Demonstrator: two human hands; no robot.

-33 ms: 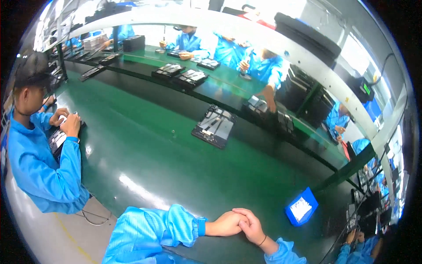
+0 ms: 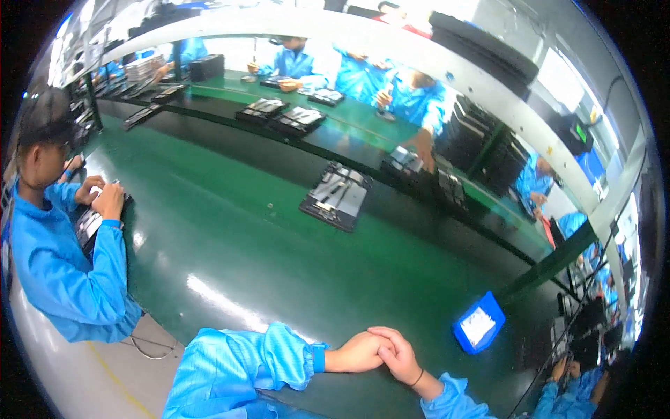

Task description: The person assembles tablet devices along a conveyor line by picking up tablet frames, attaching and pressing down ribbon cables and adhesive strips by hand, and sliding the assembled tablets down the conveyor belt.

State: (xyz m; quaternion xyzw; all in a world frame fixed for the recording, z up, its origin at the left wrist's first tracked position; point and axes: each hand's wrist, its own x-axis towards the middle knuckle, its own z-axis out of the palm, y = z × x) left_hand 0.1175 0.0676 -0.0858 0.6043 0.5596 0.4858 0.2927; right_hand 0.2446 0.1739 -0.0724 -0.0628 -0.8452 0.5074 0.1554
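My two hands are clasped together just above the near edge of the green table (image 2: 230, 230). My right hand (image 2: 399, 355) lies wrapped over the fingers of my left hand (image 2: 354, 353), with its thumb across them. The left hand looks closed, though its fingertips are hidden under the right. No tool or part shows in either hand. To the right of them stands a blue box (image 2: 480, 325) with small white pieces inside. Farther out on the table lies a flat black device (image 2: 338, 196), like an opened tablet with its inner parts exposed.
At the left, a co-worker (image 2: 66, 258) in blue handles a similar device. Along the far side runs a dark strip (image 2: 209, 136) carrying several more devices (image 2: 296, 120). A co-worker's hand (image 2: 423, 148) reaches over there. A green post (image 2: 551, 265) rises behind the blue box.
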